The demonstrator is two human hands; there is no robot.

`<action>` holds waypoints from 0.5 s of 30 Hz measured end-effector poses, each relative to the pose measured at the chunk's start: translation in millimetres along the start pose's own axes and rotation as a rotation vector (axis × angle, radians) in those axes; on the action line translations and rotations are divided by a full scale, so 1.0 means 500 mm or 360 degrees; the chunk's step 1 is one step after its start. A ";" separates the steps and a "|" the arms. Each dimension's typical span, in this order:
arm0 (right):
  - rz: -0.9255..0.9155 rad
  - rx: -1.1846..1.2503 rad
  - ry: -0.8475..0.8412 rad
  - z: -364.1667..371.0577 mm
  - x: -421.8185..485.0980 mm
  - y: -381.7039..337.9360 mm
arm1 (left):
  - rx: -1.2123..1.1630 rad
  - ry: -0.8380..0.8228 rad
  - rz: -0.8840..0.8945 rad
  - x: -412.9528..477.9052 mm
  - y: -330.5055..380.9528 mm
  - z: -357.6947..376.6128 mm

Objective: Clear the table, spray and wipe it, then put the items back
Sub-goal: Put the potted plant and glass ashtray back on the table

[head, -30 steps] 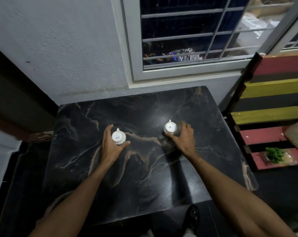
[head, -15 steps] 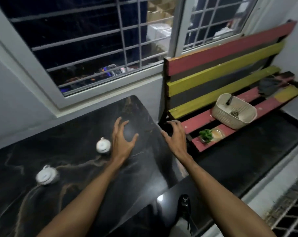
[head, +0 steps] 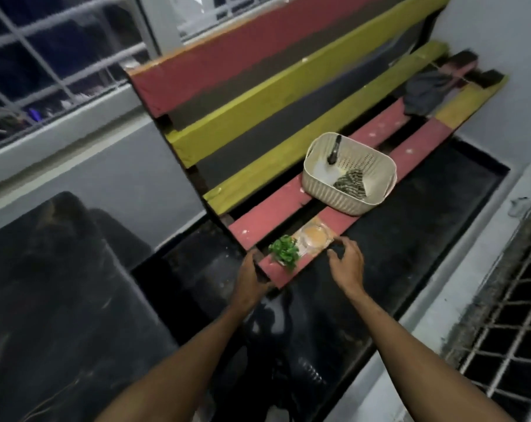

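From the head camera, both my arms reach out towards the near end of a slatted bench (head: 276,205) painted in red, yellow and dark strips. On its front red slat sits a small plant (head: 284,253): a tuft of bright green leaves, blurred, its pot too unclear to describe. Just beside it, further along the same slat, is a round clear dish (head: 314,237) with a pale orange centre.

My left hand (head: 252,277) is at the very end of that slat, close to the plant; its fingers bend over the slat's end, but I cannot tell whether they grip it. My right hand (head: 346,264) hangs at the slat's front edge just beside the dish, fingers loosely curved and holding nothing.

Further along the seat stands a cream basket (head: 325,190) with ribbed walls and a perforated floor, holding a striped cloth (head: 351,182) and a dark-handled thing. The dark, veined table (head: 60,284) lies at lower left, well apart from both hands.
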State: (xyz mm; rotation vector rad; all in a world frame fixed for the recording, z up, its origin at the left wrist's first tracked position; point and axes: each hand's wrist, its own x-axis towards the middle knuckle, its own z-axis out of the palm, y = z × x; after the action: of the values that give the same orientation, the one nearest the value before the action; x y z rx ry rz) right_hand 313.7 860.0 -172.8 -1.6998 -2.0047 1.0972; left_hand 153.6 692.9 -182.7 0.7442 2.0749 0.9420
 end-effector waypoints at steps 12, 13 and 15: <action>0.0197 -0.0092 -0.0126 0.183 0.262 0.200 | -0.0274 0.0204 -0.0066 0.204 -0.142 0.240; 0.0188 -0.0091 -0.0122 0.192 0.269 0.202 | -0.0268 0.0214 -0.0069 0.210 -0.140 0.245; 0.0193 -0.0076 -0.0099 0.205 0.278 0.205 | -0.0272 0.0250 -0.0073 0.220 -0.137 0.252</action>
State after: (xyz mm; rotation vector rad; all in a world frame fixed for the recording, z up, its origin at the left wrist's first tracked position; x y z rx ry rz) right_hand 283.6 954.3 -347.5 -1.8548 -2.0028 1.1633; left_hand 177.7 782.7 -337.6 0.5469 2.1034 1.1672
